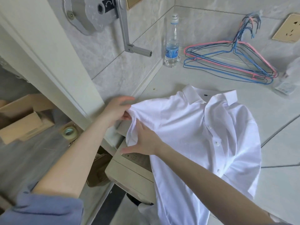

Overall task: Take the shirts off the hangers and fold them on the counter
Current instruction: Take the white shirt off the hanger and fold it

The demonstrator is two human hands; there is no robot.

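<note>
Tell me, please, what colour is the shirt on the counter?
The shirt is plain white; the head view shows it best.

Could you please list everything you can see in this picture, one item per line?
Dress shirt: one, white, lying collar-up on the counter.
Counter: one, pale grey, centre and right.
Wire hangers: several, blue, pink and dark, piled at the counter's back.
Water bottle: one, clear with blue label, upright in the corner.
Crank handle: one, grey, on the wall.
Wall sockets: two, gold, on the tiled walls.
Cardboard boxes: at least two, brown, lower left.
Tape roll: one, clear, beside the boxes.
Left hand: pinches the shirt's sleeve.
Right hand: rests against the same sleeve.
</note>
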